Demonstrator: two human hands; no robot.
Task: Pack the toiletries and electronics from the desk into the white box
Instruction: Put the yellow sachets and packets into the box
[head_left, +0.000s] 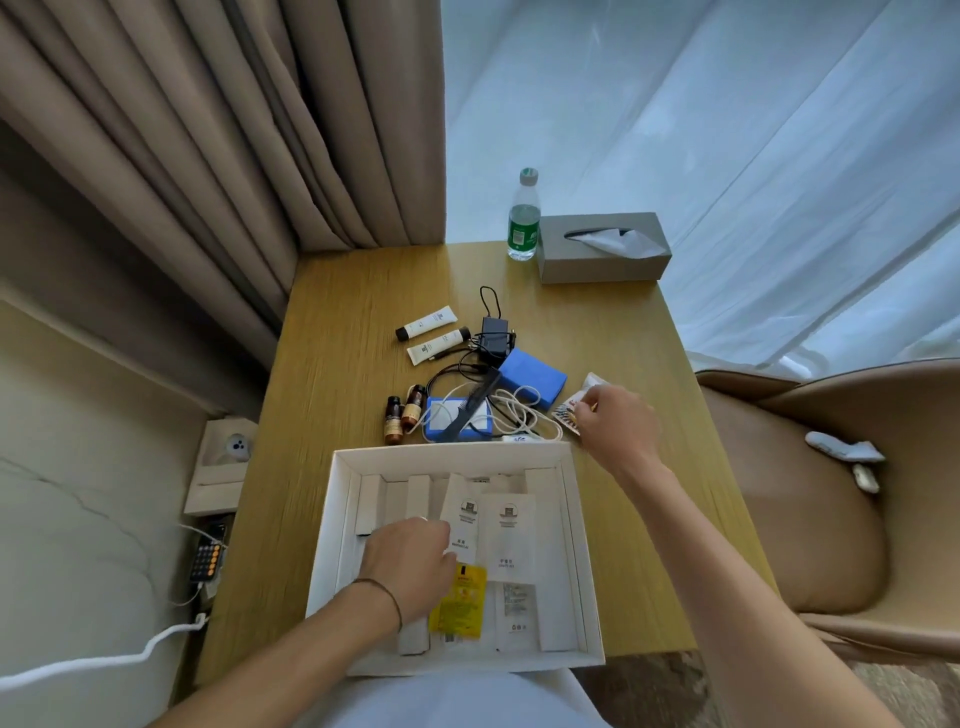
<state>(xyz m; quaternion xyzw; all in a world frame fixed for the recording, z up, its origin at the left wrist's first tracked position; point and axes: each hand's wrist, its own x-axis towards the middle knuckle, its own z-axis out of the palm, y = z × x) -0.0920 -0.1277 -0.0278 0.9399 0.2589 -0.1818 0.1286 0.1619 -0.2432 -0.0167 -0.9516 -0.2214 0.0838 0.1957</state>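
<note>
The white box (576, 519) lies open at the desk's near edge, holding white sachets (506, 535), a yellow packet (460, 605) and small white cartons. My left hand (410, 564) rests inside it, fingers curled beside a white sachet. My right hand (618, 423) pinches a small colourful packet (567, 415) on the desk just past the box's far right corner. Beyond the box lie two brown bottles (402, 413), two blue packs (532, 379), a black comb (475, 410), white and black cables, a black adapter (493, 338) and two white tubes (431, 335).
A water bottle (523, 215) and a grey tissue box (602, 249) stand at the desk's far edge. A tan chair (810, 493) sits to the right. Curtains hang behind. A calculator and a white cable lie low on the left.
</note>
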